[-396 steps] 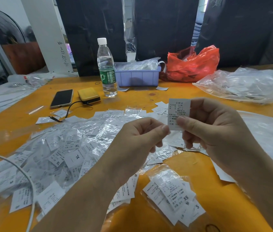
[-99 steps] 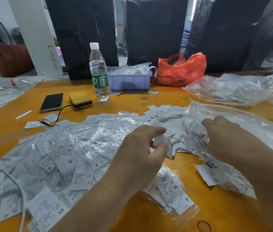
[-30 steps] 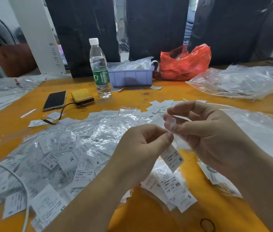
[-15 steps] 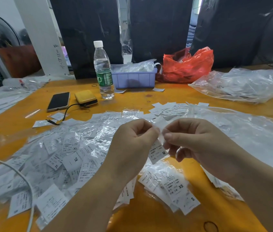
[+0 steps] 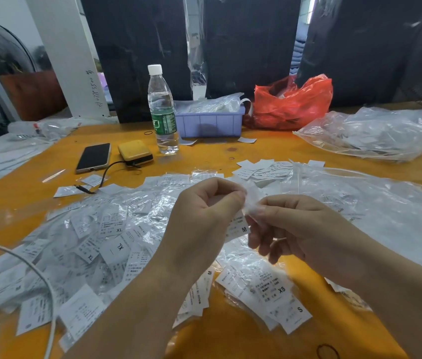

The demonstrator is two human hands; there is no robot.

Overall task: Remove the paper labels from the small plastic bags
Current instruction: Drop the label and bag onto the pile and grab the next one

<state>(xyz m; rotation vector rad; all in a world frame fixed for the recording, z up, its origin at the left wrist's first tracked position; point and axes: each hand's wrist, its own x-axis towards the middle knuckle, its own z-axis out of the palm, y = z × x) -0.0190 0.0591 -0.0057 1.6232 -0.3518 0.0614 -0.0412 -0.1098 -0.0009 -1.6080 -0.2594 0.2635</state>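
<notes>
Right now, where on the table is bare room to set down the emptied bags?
Bare orange table lies between the purple tray and the loose labels, and at the near edge right of the XS bundle. The left-centre is crowded with bagged labels.

Water bottle (image 5: 162, 110), phone (image 5: 93, 158), red bag (image 5: 293, 104).

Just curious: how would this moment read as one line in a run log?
left hand: pinches small plastic bag | right hand: pinches same bag | label M: partly inside
</notes>
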